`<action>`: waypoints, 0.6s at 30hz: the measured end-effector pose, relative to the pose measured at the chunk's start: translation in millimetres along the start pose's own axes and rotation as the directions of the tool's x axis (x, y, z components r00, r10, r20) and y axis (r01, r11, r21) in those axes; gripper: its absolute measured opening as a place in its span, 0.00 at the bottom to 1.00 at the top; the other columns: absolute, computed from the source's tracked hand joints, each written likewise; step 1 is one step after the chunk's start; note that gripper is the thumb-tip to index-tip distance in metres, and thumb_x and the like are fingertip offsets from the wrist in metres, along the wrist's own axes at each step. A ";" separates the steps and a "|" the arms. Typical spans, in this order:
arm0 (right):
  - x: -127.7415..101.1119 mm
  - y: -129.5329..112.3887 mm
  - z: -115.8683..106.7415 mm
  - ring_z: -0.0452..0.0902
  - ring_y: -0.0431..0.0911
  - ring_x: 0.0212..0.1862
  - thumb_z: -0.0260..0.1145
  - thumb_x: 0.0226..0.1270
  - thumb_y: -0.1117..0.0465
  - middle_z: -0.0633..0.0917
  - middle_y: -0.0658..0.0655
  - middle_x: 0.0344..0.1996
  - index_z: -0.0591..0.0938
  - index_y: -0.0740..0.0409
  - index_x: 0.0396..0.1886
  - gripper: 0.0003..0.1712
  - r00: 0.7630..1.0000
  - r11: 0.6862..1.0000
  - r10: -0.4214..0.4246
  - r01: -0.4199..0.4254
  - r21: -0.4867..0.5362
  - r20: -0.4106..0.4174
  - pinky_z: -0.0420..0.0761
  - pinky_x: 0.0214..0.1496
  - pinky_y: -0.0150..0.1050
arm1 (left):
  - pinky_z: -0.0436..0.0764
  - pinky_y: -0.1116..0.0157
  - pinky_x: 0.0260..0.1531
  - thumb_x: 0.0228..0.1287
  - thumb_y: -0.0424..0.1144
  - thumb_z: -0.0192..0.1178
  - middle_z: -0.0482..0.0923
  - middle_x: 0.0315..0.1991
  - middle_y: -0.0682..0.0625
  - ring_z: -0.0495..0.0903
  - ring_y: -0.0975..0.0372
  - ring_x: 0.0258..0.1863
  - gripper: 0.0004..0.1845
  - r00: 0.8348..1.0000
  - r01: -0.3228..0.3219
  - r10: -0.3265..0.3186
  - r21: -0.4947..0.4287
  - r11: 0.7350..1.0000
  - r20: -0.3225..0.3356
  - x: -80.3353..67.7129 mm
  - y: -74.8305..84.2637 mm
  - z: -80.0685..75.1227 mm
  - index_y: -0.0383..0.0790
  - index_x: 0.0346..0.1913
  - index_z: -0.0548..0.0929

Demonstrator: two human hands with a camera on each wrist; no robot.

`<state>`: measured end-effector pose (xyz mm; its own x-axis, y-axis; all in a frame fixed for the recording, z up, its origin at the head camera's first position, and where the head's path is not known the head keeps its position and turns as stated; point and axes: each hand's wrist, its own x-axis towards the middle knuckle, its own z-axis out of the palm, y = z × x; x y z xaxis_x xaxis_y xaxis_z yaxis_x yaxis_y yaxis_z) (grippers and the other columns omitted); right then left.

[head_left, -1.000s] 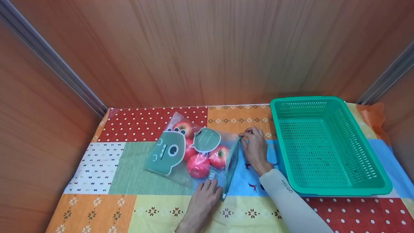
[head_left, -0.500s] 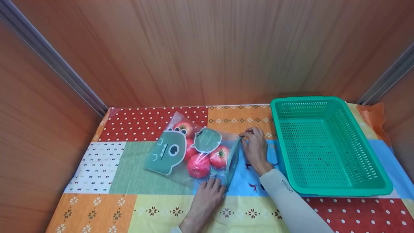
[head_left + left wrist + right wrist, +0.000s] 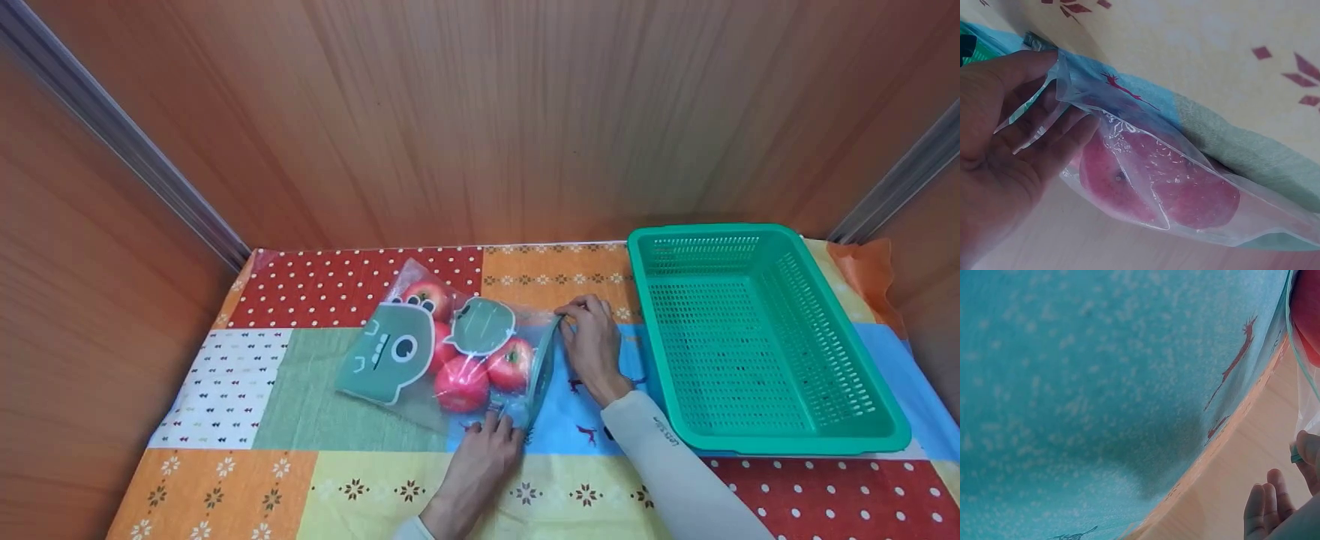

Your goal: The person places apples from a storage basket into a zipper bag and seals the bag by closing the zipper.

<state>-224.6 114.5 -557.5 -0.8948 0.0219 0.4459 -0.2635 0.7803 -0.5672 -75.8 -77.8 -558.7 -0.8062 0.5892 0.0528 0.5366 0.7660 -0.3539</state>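
A clear zip bag [image 3: 390, 352] with green dinosaur prints lies on the patchwork cloth, holding several red apples [image 3: 461, 382]. Its green zip edge faces right. My left hand [image 3: 491, 429] pinches the near end of that edge. In the left wrist view the left hand [image 3: 999, 146] has its thumb over the bag's plastic [image 3: 1129, 112] and its fingers under it, with an apple [image 3: 1185, 191] just behind. My right hand [image 3: 589, 330] pinches the far corner of the zip edge. In the right wrist view, curled fingers [image 3: 1275, 500] show beside the bag's edge [image 3: 1306, 405].
A green plastic basket [image 3: 795, 446] with nothing in it stands to the right of my right hand. The patchwork tablecloth [image 3: 247, 375] covers the table. Wooden walls close in the back and both sides.
My left hand has slid a little forward along the bag's zip edge, toward the apples. The right hand and the basket have stayed put.
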 end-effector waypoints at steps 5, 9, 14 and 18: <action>0.7 -1.2 -0.6 0.79 0.56 0.51 0.75 0.69 0.66 0.85 0.60 0.46 0.93 0.60 0.43 0.06 1.000 1.000 0.016 -0.016 -0.003 0.013 0.84 0.50 0.53 | 0.88 0.68 0.40 0.60 0.39 0.79 0.82 0.43 0.48 0.82 0.59 0.44 0.22 1.000 -0.005 0.006 -0.042 0.999 0.022 0.9 -1.4 0.0 0.47 0.55 0.83; 0.2 -1.2 -0.8 0.78 0.56 0.51 0.75 0.69 0.65 0.84 0.60 0.46 0.93 0.60 0.43 0.06 0.999 1.000 0.025 -0.025 0.001 0.025 0.84 0.51 0.52 | 0.88 0.68 0.38 0.60 0.41 0.79 0.83 0.40 0.48 0.83 0.59 0.42 0.20 0.999 -0.017 0.020 -0.051 0.999 0.049 1.9 -2.7 -0.7 0.47 0.53 0.84; -0.7 -1.3 -0.9 0.78 0.55 0.52 0.74 0.70 0.65 0.84 0.60 0.47 0.93 0.61 0.45 0.07 0.998 0.999 0.039 -0.040 0.015 0.039 0.84 0.52 0.52 | 0.88 0.69 0.37 0.61 0.39 0.78 0.84 0.40 0.48 0.84 0.60 0.40 0.19 0.998 -0.019 0.022 -0.053 0.998 0.062 3.4 -4.0 -0.5 0.46 0.53 0.85; -0.7 -1.5 -1.5 0.78 0.55 0.53 0.73 0.71 0.65 0.84 0.60 0.47 0.93 0.60 0.45 0.07 0.998 0.999 0.045 -0.046 0.019 0.045 0.85 0.52 0.51 | 0.89 0.68 0.38 0.61 0.38 0.78 0.84 0.40 0.47 0.85 0.60 0.41 0.19 0.998 -0.006 0.010 -0.067 0.998 0.056 5.4 -4.2 -1.3 0.45 0.53 0.85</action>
<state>-223.1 114.3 -555.9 -0.9210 0.0291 0.3885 -0.2289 0.7665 -0.6001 -82.1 -77.5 -555.7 -0.8134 0.5817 -0.0028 0.5572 0.7779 -0.2906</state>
